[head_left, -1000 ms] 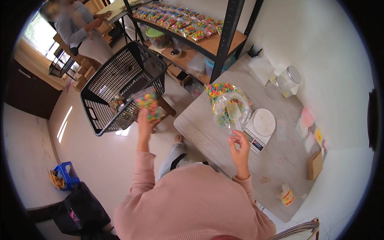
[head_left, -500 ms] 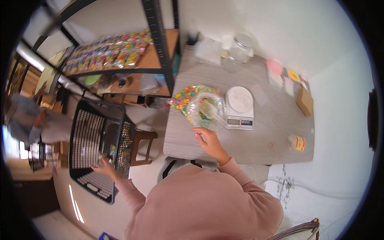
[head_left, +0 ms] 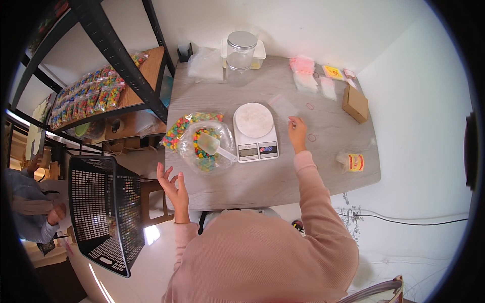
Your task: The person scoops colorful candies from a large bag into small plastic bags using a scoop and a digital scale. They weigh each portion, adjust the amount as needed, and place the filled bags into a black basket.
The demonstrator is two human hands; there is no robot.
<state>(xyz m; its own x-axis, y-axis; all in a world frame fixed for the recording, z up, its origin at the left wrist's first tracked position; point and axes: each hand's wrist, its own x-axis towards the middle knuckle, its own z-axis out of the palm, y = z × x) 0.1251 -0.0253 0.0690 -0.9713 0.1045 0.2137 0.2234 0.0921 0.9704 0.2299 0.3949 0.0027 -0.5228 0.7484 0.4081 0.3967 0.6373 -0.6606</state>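
Observation:
My left hand (head_left: 174, 188) is raised over the table's front left edge, empty, its fingers apart. It is nearest to an opened clear bag of colourful small pieces (head_left: 202, 160), in which lies a clear scoop (head_left: 209, 145). My right hand (head_left: 297, 135) is over the table, right of a white kitchen scale (head_left: 254, 121). Its fingertips are drawn together in a pinch; whatever is between them is too small to make out. Just beyond those fingertips lies a flat clear plastic bag (head_left: 283, 105). The scale's round platform has nothing on it.
A black perforated crate (head_left: 93, 202) with filled bags stands left of the table. Filled bags (head_left: 91, 96) line a shelf. Clear jars (head_left: 240, 53) stand at the back; a small cardboard box (head_left: 355, 103) and a yellow-red labelled packet (head_left: 353, 162) lie right. A person (head_left: 38, 207) is at far left.
My left hand has left the crate and come to the table's edge with nothing in it. My right hand has moved forward and right, past the scale. The view has shifted rightward.

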